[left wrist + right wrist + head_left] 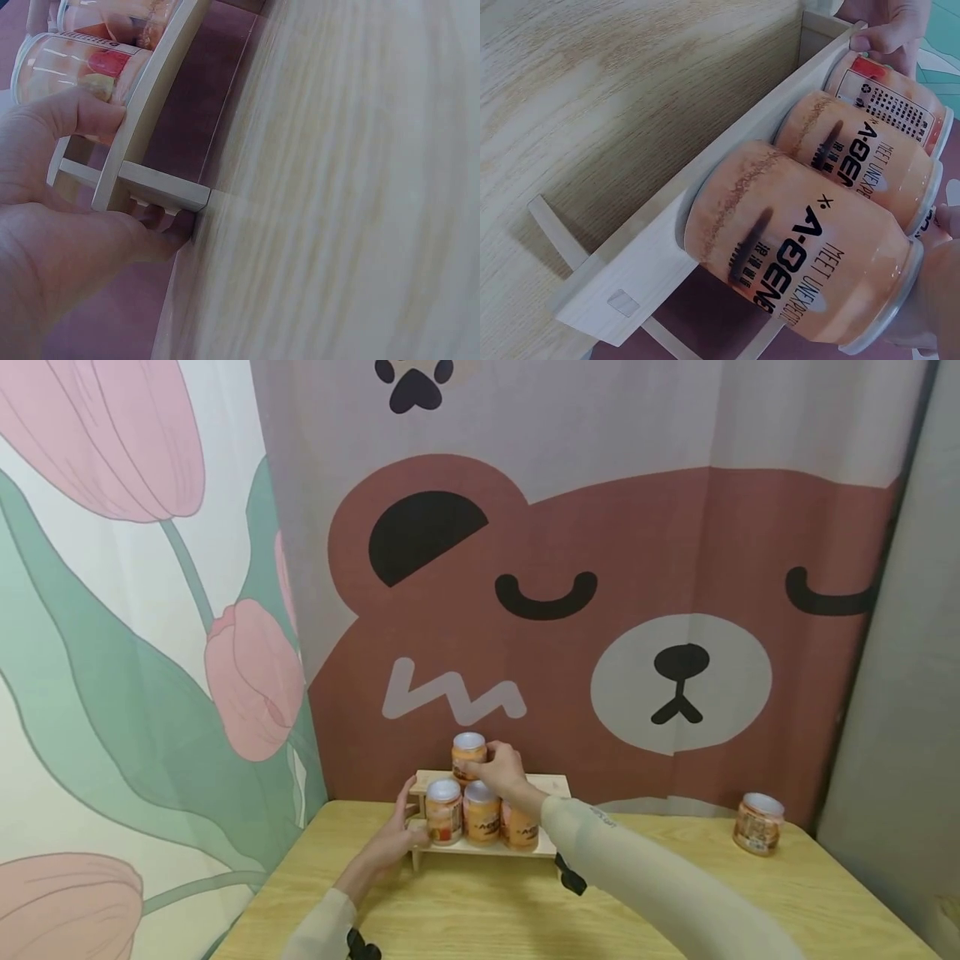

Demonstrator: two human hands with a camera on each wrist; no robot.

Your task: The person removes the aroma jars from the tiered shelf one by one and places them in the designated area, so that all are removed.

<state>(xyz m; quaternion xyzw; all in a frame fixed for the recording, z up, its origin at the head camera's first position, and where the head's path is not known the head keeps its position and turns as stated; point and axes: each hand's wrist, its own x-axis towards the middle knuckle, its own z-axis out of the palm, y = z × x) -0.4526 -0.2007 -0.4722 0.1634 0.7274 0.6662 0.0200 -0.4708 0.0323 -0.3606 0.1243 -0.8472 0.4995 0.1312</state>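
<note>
At the left hand [396, 839]: one end of a two-step wooden rack [553, 785], held with thumb in front, fingers curled behind.
Within the right hand [501, 770]: the top jar [465, 754], pinched between thumb and fingers at the upper step; whether its base touches the wood, I cannot tell.
Lower, from left hand to right wrist: left jar [444, 817], middle jar [481, 818] and right jar [520, 830], upright in a row on the lower step.
Well right of both hands: a lone jar [758, 828] upright on the table [465, 910].
</note>
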